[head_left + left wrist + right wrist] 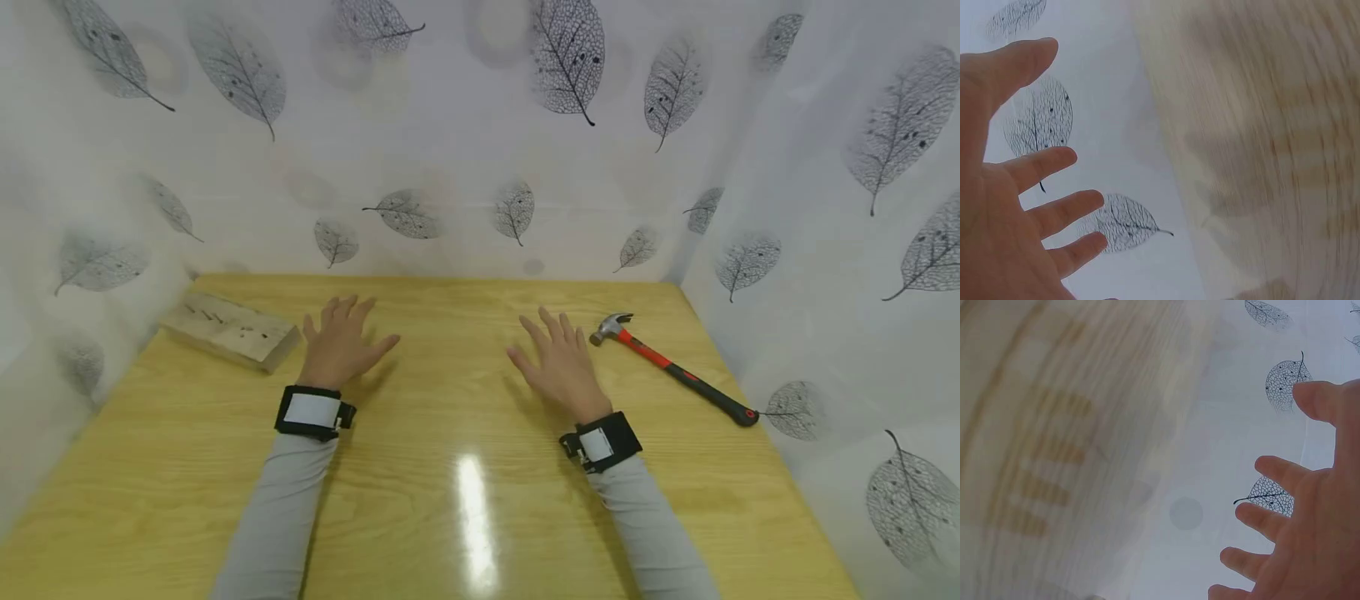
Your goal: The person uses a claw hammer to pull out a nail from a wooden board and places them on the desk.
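My left hand [339,342] hovers palm down over the wooden table, fingers spread and holding nothing. Just left of it lies a thick wooden block [228,327], with several nails visible on its upper face. My right hand [558,365], also spread and holding nothing, is nearest to a claw hammer [667,364] with a red and black handle. The hammer lies to the right of that hand, its metal head toward the back and its grip toward the table's right edge. Both wrist views show straight, parted fingers, with neither the block nor the hammer in sight.
The yellow wood-grain table [420,500] reaches back to a pale curtain [450,150] printed with dark leaves. This sheeting also rises along the left and right sides. A bright reflection shines on the tabletop between the forearms.
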Demonstrator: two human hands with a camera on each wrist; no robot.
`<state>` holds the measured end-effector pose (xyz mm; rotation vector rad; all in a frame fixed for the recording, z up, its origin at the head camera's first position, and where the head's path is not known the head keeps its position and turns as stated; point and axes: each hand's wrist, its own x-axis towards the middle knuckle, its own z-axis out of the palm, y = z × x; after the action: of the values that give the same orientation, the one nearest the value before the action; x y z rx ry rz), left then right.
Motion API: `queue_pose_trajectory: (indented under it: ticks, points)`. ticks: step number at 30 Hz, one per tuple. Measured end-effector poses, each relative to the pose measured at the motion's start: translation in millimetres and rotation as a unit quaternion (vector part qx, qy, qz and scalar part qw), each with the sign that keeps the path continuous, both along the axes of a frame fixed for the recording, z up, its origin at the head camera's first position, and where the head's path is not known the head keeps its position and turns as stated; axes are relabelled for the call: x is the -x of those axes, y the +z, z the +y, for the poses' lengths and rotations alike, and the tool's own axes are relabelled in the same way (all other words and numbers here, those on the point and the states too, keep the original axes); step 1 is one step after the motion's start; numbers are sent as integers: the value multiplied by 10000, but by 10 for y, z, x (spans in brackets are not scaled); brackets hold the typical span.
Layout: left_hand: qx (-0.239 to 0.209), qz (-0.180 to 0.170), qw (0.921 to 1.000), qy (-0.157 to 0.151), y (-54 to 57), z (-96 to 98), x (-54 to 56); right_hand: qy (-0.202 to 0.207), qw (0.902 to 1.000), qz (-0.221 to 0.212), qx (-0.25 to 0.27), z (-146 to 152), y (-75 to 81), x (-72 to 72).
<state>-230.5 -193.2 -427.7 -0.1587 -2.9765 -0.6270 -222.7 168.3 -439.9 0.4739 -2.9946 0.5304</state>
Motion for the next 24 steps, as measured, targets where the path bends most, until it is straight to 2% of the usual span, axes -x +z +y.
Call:
queue_pose_trajectory:
  ticks: [3,9,11,15,18,24]
  points:
    - [-132,-47,9998,169,-10,-130,3,6,10000,-36,45,-7,-27,-24]
    - [-309,4,9925,1183,0,-586,-82,41,9999,54,81,-19,-21,-39]
    - [-384,-5,9894,1400,-20,-744,-134,57,9999,93,96,-48,-15,-52]
    - [-442,-412,9873,1466,-112,-872,-223,88,9999,42,53,-63,-29,-92]
    - [-472,-670,9856,1478,-165,-841,-210,93,9999,54,-32,-22,-30,-68]
    - [-824,-675,9812,1612,-93,-796,-127,121,9999,-10,74,-39,6,-23]
